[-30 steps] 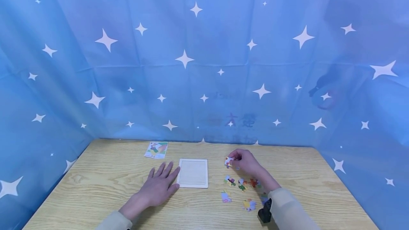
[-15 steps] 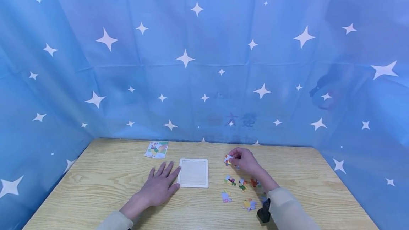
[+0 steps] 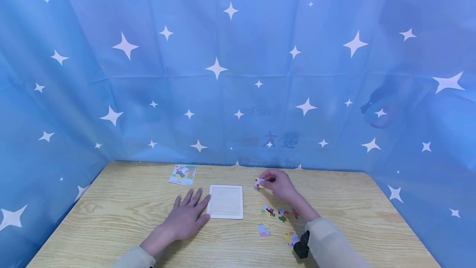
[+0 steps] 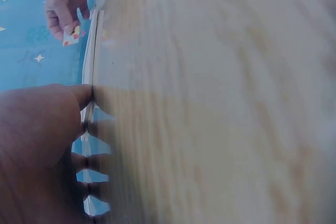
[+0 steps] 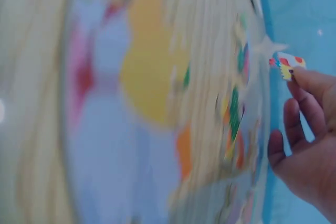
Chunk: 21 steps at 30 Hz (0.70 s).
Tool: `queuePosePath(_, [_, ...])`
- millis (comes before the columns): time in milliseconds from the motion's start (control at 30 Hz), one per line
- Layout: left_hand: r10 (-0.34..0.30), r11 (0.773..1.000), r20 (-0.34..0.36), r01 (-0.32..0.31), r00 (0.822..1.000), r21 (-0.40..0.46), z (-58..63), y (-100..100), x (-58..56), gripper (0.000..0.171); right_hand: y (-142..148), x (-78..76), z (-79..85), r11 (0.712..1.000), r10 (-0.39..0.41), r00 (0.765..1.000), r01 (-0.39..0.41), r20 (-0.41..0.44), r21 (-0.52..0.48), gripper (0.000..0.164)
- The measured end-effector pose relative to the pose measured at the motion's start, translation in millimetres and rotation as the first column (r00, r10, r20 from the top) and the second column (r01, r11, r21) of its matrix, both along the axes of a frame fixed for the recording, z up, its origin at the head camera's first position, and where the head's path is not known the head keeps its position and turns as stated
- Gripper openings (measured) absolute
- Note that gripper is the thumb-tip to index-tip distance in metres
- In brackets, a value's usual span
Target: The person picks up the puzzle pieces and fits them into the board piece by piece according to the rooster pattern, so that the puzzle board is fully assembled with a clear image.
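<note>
My right hand [image 3: 279, 184] pinches a small puzzle piece [image 3: 258, 183] between thumb and fingertips, above the table right of the frame. White with red spots and a bit of yellow, the piece [image 5: 290, 66] shows clearly in the right wrist view. My left hand [image 3: 184, 218] lies on the table with fingers spread and straight, its thumb and index finger at the left edge of a square white puzzle frame [image 3: 225, 218]. Loose puzzle pieces [image 3: 264, 230] lie to the right of the frame, below my right hand.
A printed picture card [image 3: 182, 174] lies near the table's far left edge. The wooden table [image 3: 111, 206] is backed by a blue curtain [image 3: 238, 94] with white stars. A black wrist device [image 3: 302, 245] hangs under the right sleeve.
My right hand, holding the puzzle piece, has moved a little left and slightly away from me, towards the frame. The left hand stays where it was.
</note>
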<state>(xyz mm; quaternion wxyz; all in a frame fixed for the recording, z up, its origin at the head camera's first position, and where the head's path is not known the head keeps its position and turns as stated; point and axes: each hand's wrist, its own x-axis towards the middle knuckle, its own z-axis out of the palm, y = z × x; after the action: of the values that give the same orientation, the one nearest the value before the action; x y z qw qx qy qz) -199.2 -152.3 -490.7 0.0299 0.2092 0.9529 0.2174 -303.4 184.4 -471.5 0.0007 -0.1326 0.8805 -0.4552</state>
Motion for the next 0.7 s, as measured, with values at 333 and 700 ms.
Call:
queuePosePath(333, [-0.007, 1.0, 0.01, 0.007, 1.0, 0.008, 2.3, 0, 1.3, 0.061, -33, 3.5, 8.0, 0.995, 0.095, 0.995, -0.095, -0.006, -0.025, 0.009])
queuePosePath(700, [0.027, 1.0, -0.017, -0.028, 0.999, -0.013, -9.8, -1, -7.1, 0.058, -74, 4.2, 10.5, 0.989, 0.137, 0.991, -0.136, 0.008, -0.063, 0.011])
